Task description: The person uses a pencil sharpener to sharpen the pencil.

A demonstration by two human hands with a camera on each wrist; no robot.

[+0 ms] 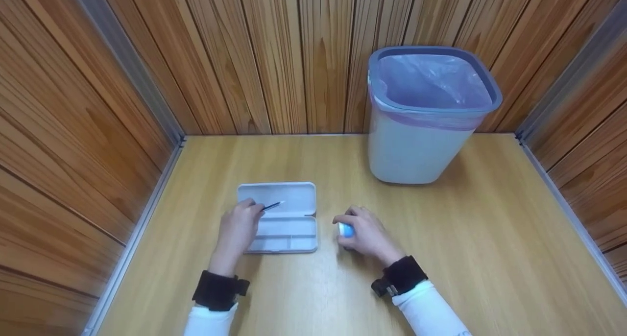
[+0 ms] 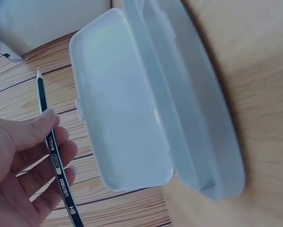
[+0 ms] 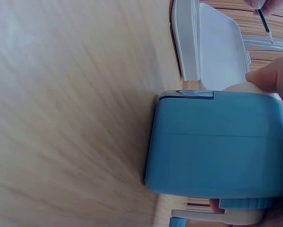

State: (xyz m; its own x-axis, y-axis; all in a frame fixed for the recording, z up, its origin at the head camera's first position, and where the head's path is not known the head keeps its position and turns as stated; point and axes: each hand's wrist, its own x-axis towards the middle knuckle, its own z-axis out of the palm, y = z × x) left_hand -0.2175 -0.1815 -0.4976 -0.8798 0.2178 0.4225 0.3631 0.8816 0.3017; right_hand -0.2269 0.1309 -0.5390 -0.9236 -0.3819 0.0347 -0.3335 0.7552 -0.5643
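My left hand (image 1: 238, 227) pinches a dark green pencil (image 2: 54, 151) marked HB between thumb and fingers. Its sharpened tip points away from the hand, above the raised lid of a pale pencil case (image 1: 299, 195). The case lies opened out on the table, and its divided tray looks bare. To the right of the case, my right hand (image 1: 367, 232) grips a blue crank pencil sharpener (image 3: 217, 142) that stands on the table. A whitish crank handle (image 3: 198, 215) sticks out from one side of the sharpener. In the head view the fingers cover most of its body.
Behind the sharpener, toward the back right, stands a pale waste bin (image 1: 414, 152) with a grey-blue rim and a plastic liner (image 1: 436, 79). Wood-panelled walls (image 1: 323, 57) border the table (image 1: 313, 297) at the back and both sides.
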